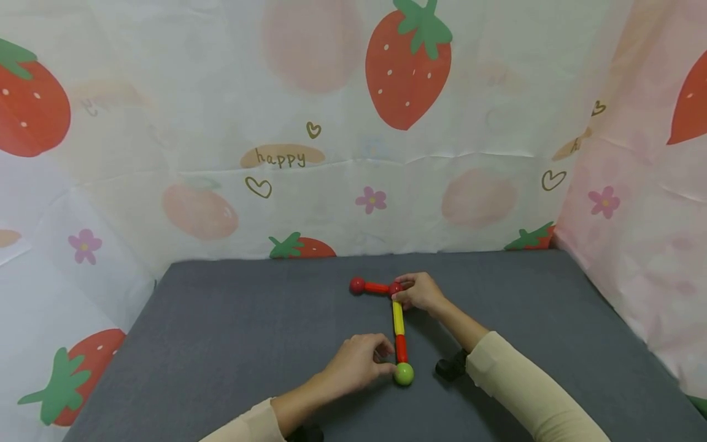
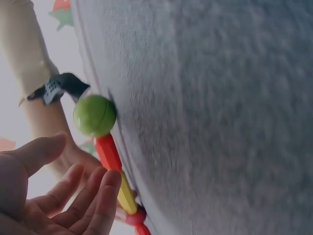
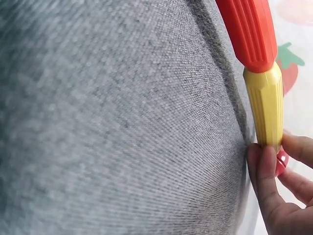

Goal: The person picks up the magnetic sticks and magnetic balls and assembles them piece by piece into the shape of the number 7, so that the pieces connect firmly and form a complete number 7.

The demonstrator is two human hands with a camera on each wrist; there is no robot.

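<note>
An L-shaped chain of toy rods and balls lies on the table. My right hand (image 1: 420, 291) grips the corner red ball (image 1: 394, 289), its fingertips also at the end of the yellow rod (image 3: 266, 105). From that ball a short red rod (image 1: 377, 288) runs left to another red ball (image 1: 357, 285). Toward me, the yellow rod meets a second red rod (image 1: 401, 348), which ends in a green ball (image 1: 404, 374). My left hand (image 1: 361, 362) is beside the green ball, fingers loosely bent and holding nothing. In the left wrist view its thumb is apart from the ball (image 2: 95, 116).
Dark grey cloth covers the table (image 1: 248, 319). A white curtain printed with strawberries (image 1: 409, 70) hangs behind it and along both sides. Black straps with devices sit at the wrists, one visible near the right sleeve (image 1: 452, 366).
</note>
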